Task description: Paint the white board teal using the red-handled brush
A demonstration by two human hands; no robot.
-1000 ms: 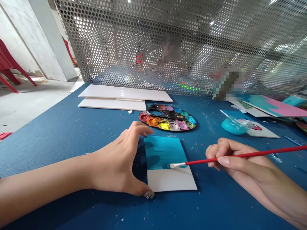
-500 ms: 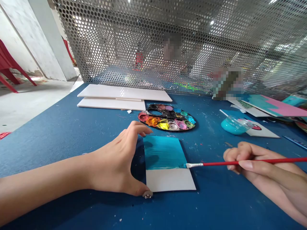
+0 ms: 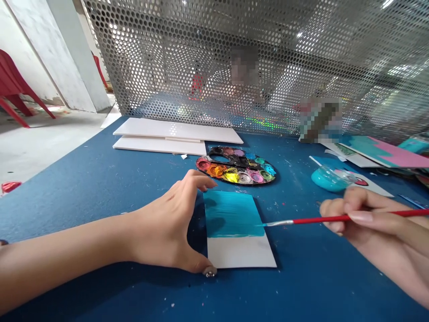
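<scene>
A small white board [image 3: 241,252] lies flat on the blue table, its upper part covered in turquoise paint and its lower strip bare white. My left hand [image 3: 170,223] spans its left side, gripping it with the thumb at the near corner and the fingers at the far corner. In my right hand [image 3: 365,223] is a paintbrush [image 3: 321,219] with a red handle and a silver ferrule, pinched between thumb and fingers. The brush tip is at the board's right edge, by the paint. Beyond the board sits an oval paint palette [image 3: 236,167] with several colours in its wells.
White boards [image 3: 177,129] are stacked at the back left, before a perforated metal panel [image 3: 187,58]. A clear cup of turquoise paint [image 3: 330,180] stands at the right, near painted boards [image 3: 385,150]. A red chair [image 3: 22,85] is on the floor at far left.
My right hand has moved the paintbrush slightly up and to the right, toward the board's edge. My left hand keeps its hold on the board. The whole view has shifted slightly.
</scene>
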